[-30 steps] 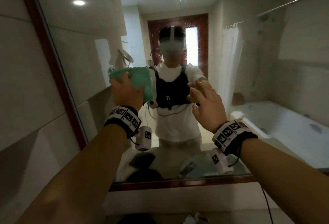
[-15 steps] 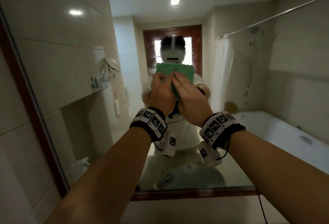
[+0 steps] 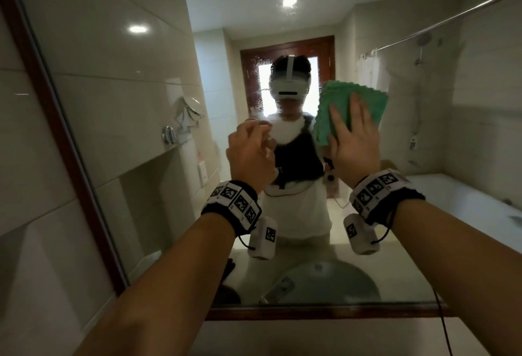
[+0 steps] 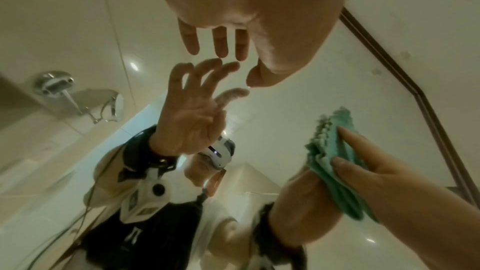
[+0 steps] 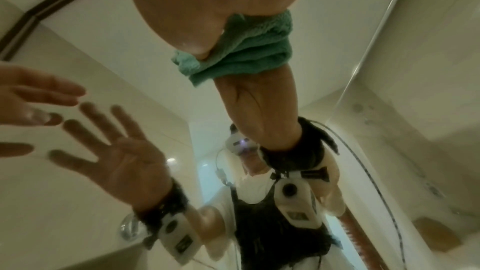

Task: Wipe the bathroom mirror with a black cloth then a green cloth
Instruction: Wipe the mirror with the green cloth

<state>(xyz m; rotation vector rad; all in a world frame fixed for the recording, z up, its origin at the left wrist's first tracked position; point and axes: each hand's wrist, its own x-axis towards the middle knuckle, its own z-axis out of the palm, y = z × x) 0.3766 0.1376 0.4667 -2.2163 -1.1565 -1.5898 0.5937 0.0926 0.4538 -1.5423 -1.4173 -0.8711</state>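
Observation:
The folded green cloth (image 3: 364, 101) lies flat against the bathroom mirror (image 3: 135, 78), to the right of my reflected head. My right hand (image 3: 350, 135) presses it to the glass with straight fingers; the right wrist view shows the green cloth (image 5: 249, 56) under the palm. My left hand (image 3: 251, 149) hangs just left of it, close to the glass, fingers loosely bent and holding nothing. In the left wrist view the left hand (image 4: 221, 48) is bare, with the green cloth (image 4: 345, 171) at the lower right. Smeared haze marks the glass around the reflected head.
A dark wooden frame (image 3: 70, 143) borders the mirror on the left and along the bottom (image 3: 310, 312). A basin (image 3: 324, 282) and a dark cloth-like thing (image 3: 229, 266) show reflected at the mirror's lower edge. Tiled wall lies left of the frame.
The green cloth went from my left hand, through both hands at the middle, to my right hand alone, now further right. My left hand let go and drew back.

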